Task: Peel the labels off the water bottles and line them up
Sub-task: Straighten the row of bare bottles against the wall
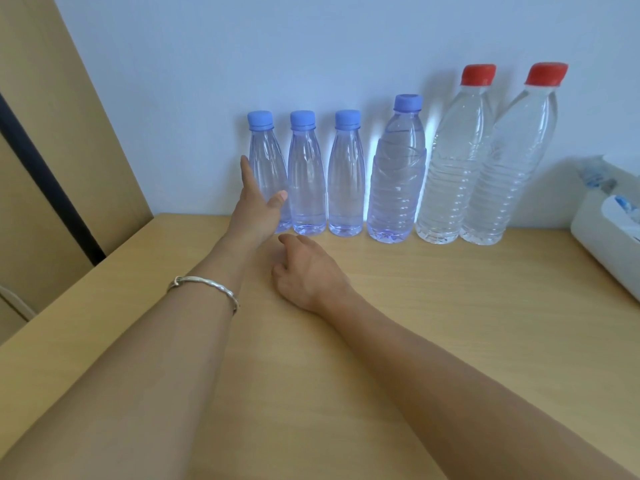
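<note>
Six label-free water bottles stand in a row against the wall. Three are small with blue caps (306, 174), one is a mid-size blue-capped bottle (396, 174), and two are tall with red caps (453, 161). My left hand (256, 209) wraps the leftmost small bottle (265, 157), with the fingers along its left side and the thumb across its front. My right hand (308, 268) lies palm down on the wooden table (450, 323), just in front of the small bottles, holding nothing.
A white bin (602, 230) with crumpled peeled labels sits at the table's right edge. A beige cabinet panel (69, 150) rises beside the table's left edge. A silver bracelet (204, 285) is on my left wrist.
</note>
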